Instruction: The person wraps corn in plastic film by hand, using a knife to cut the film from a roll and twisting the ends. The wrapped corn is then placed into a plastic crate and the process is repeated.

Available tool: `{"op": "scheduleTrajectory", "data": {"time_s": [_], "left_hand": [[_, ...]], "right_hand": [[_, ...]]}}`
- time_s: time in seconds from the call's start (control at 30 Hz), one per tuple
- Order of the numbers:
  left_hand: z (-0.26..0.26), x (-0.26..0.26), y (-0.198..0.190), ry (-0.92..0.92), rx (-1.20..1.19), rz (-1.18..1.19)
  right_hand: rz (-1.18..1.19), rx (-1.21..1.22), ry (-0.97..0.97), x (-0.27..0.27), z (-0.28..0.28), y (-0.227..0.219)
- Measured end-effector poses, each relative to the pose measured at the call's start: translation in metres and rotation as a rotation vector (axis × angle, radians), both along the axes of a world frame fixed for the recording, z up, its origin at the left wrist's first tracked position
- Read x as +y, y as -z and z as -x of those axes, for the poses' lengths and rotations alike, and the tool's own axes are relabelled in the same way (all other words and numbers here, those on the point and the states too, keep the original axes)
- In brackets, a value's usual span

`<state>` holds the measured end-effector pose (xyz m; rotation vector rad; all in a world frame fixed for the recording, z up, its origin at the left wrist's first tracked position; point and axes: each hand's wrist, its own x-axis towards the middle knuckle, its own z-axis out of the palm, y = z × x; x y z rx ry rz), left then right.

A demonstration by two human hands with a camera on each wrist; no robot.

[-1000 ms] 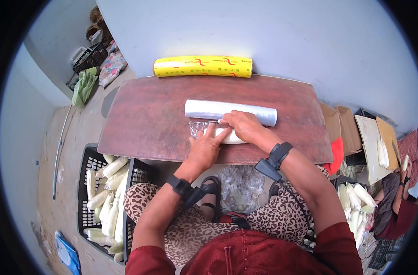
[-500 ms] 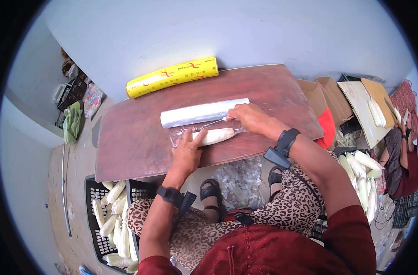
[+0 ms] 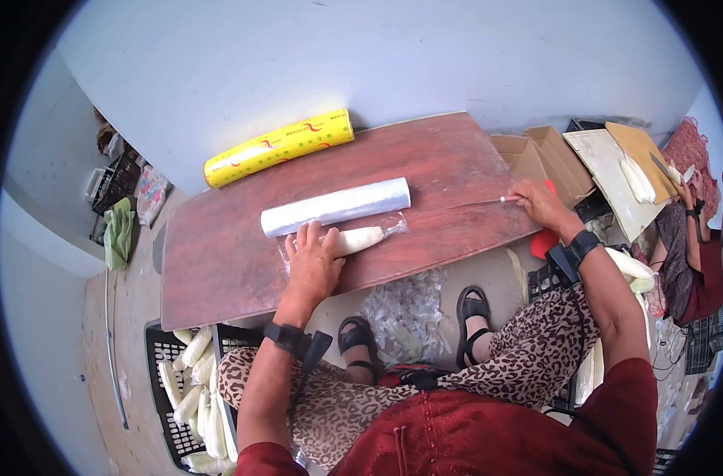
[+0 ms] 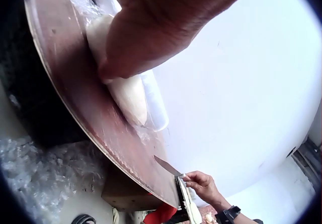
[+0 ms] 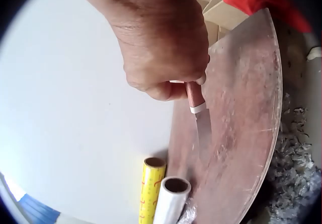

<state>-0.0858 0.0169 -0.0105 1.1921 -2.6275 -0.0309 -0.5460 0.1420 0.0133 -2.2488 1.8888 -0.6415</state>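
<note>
On the reddish wooden table [image 3: 210, 262], a pale ear of corn [image 3: 360, 239] lies with clear plastic film around it, crumpled past its right end. My left hand [image 3: 310, 266] holds it near its left end; the left wrist view shows the thumb against the near side of the corn [image 4: 128, 100]. Over the table's right end, my right hand [image 3: 545, 208] grips a knife. Its wooden handle and blade [image 5: 203, 133] show in the right wrist view, with the blade pointing back over the tabletop. Just behind the corn rests a roll of clear film [image 3: 337, 205].
A yellow printed roll [image 3: 278, 147] lies along the wall edge. Below left, a black crate [image 3: 161, 397] holds several ears of corn. Crumpled film [image 3: 409, 309] covers the floor between my feet. Cardboard boxes [image 3: 556, 159] and another person [image 3: 694, 262] are at right.
My right hand has drawn the knife away from beside the corn to the table's right end. The left hand stays on the corn. The head view has shifted.
</note>
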Motion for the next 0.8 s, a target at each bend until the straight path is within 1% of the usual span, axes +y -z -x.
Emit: {"op": "scheduleTrajectory", "data": {"time_s": [0.07,0.13,0.2,0.27,0.37,0.47,0.57,0.67,0.77,0.8], "left_hand": [[0.005,-0.002,0.004,0.049,0.068,0.004],[0.011,-0.002,0.007,0.081,0.127,-0.035],[0.013,-0.002,0.005,0.087,0.122,-0.03],[0.014,-0.003,0.003,0.082,0.119,-0.02],[0.016,-0.003,0.007,0.06,0.126,0.005],[0.015,-0.006,0.011,0.061,0.153,0.03],[0.016,-0.008,0.009,0.057,0.134,0.002],[0.018,-0.01,0.006,0.068,0.129,0.029],[0.021,-0.016,0.008,0.061,0.097,0.033],[0.022,-0.017,0.01,0.058,0.094,0.036]], "right_hand": [[-0.087,-0.091,0.048,0.009,-0.004,-0.001],[-0.076,-0.11,0.044,0.004,-0.021,-0.001],[-0.082,-0.131,0.027,-0.008,-0.041,0.002],[-0.103,-0.161,-0.006,-0.025,-0.058,0.015],[-0.231,-0.327,0.068,-0.05,-0.077,0.027],[-0.296,0.16,0.204,-0.058,-0.094,0.02],[-0.135,0.291,0.176,-0.071,-0.116,0.005],[0.135,0.136,0.076,-0.096,-0.147,0.001],[0.192,0.159,-0.032,-0.119,-0.177,0.008],[0.168,0.167,-0.032,-0.125,-0.186,0.013]]}}
